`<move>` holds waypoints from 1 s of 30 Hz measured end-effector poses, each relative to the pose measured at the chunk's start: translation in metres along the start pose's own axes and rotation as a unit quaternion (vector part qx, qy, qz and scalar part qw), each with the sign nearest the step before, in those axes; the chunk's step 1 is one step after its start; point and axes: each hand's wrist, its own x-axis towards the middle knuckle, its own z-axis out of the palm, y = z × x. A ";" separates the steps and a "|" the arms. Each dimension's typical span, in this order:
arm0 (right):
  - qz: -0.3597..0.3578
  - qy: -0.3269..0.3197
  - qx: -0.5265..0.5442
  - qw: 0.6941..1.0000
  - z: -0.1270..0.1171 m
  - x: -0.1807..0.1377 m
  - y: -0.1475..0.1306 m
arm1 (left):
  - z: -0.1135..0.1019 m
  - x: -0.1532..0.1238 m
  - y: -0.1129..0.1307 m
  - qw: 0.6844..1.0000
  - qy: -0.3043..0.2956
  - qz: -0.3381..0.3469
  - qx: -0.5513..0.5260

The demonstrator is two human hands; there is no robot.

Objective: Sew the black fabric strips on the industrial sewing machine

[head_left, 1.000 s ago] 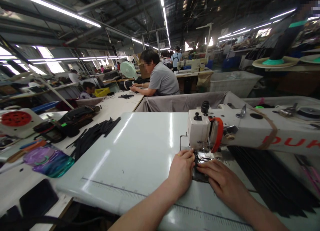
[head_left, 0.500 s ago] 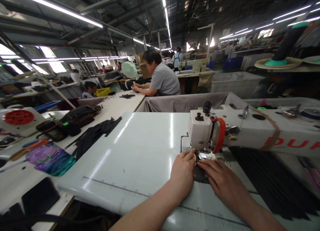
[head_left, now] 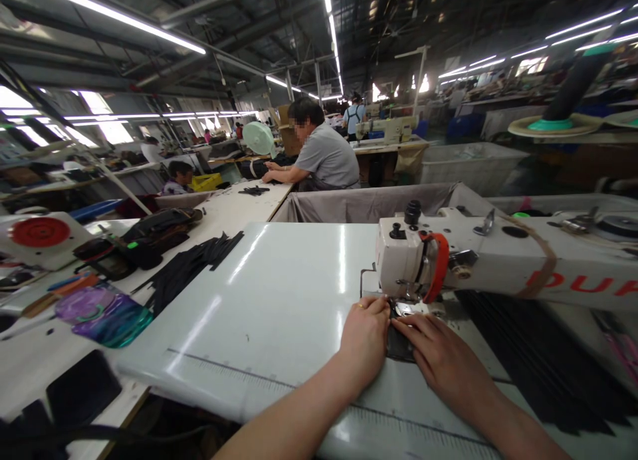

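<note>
A white sewing machine (head_left: 498, 257) with red lettering stands on a glossy white table (head_left: 279, 300). A small black fabric piece (head_left: 399, 344) lies under its needle foot. My left hand (head_left: 363, 340) rests with fingers curled and pressed on the left edge of that piece, a ring on one finger. My right hand (head_left: 438, 360) lies flat on the right of the piece, fingers stretched toward the needle foot. Most of the piece is hidden between the two hands.
Black strips (head_left: 192, 267) lie in a pile at the table's left. More black material (head_left: 543, 360) lies under the machine arm at right. A bag (head_left: 159, 227), a purple-teal item (head_left: 102, 314) and a red-disc device (head_left: 40, 234) crowd the left bench. A person in grey (head_left: 323, 157) works behind a fabric bin (head_left: 369, 204).
Both hands have stayed on the black piece at the needle, shifting only slightly. The view has drifted a little.
</note>
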 end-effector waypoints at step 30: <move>-0.031 0.017 0.063 0.997 -0.001 -0.006 0.003 | -0.028 -0.005 -0.006 0.999 -0.036 0.001 0.020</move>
